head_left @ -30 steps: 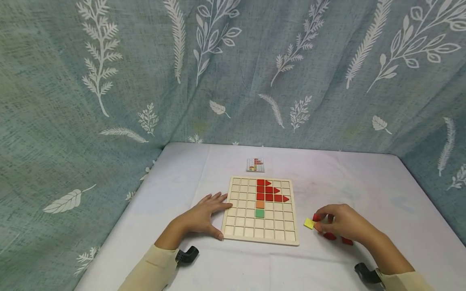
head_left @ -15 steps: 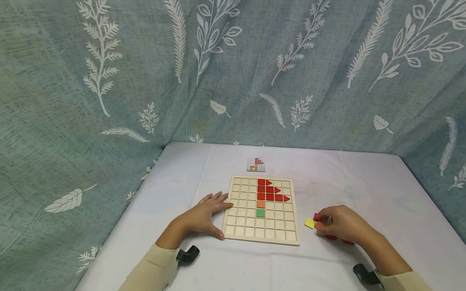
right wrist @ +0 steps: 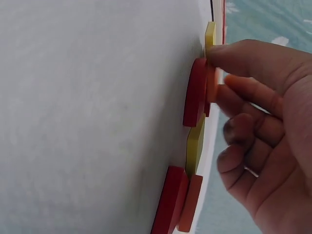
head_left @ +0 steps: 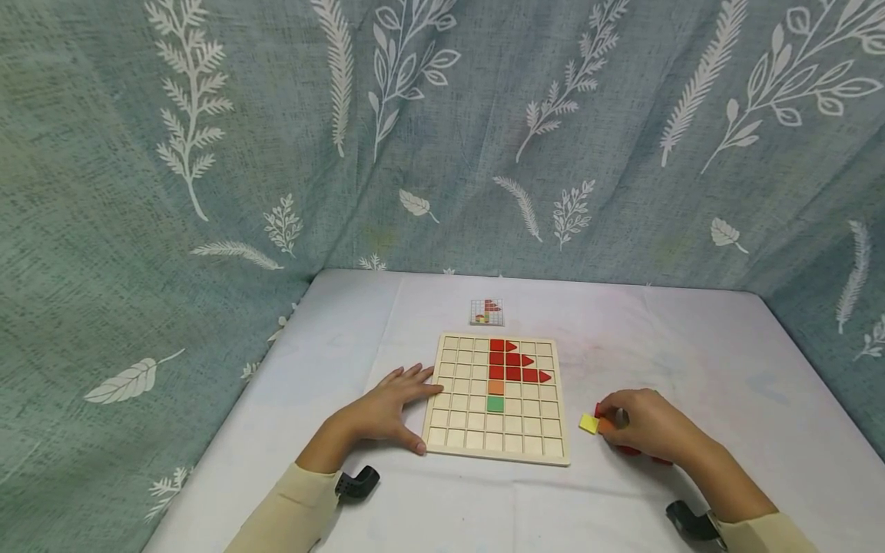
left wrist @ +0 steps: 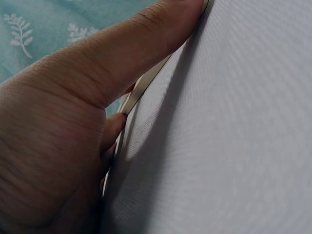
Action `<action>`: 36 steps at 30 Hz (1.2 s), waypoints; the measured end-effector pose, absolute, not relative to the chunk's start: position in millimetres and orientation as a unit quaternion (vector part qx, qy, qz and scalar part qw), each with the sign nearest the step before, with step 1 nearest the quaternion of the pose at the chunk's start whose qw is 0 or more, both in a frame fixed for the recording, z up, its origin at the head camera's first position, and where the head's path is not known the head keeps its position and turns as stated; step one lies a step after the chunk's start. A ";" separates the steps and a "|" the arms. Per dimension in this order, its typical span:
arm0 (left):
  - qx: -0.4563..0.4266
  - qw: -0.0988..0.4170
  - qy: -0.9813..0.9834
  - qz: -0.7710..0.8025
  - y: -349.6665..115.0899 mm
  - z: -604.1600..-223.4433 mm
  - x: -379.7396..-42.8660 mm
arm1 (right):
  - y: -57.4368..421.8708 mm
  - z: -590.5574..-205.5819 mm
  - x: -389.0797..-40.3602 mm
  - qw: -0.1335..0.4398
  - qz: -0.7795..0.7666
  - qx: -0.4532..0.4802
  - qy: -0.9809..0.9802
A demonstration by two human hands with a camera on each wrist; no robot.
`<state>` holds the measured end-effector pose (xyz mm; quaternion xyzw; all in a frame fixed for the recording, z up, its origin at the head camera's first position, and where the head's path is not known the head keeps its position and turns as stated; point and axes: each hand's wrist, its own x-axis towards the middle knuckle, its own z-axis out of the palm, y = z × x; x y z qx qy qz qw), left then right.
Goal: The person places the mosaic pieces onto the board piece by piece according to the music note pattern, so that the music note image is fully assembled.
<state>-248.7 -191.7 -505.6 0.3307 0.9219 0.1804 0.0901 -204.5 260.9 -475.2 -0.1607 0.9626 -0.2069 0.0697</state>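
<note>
A wooden grid board (head_left: 456,422) lies on the table, with red square and pointed tiles (head_left: 513,374) in three rows, then an orange tile (head_left: 495,388) and a green tile (head_left: 495,404) below them. My left hand (head_left: 389,407) rests at its left edge, fingers spread; in the left wrist view the thumb (left wrist: 131,48) lies along the board's side. Right of the board, my right hand (head_left: 650,422) pinches a loose orange tile (right wrist: 212,85) between thumb and fingertips. A yellow tile (head_left: 589,424) lies just left of it, and a red piece (right wrist: 195,92) close beside it.
Behind the board lies a small pattern card (head_left: 487,312) printed with coloured shapes. More loose pieces sit under the right hand, among them a yellow one (right wrist: 195,146), a red one (right wrist: 170,200) and an orange one (right wrist: 190,202). A leaf-patterned cloth (head_left: 442,138) hangs behind the table.
My right hand shifts slightly at the loose pieces, its fingers closing in on the orange tile. The left hand stays at the board's edge, and the tiles on the board are the same.
</note>
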 end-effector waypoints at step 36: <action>0.326 0.102 0.923 0.178 -191.4 -504.8 -248.2 | 189.7 -473.4 -216.2 0.002 -0.264 -0.379 0.887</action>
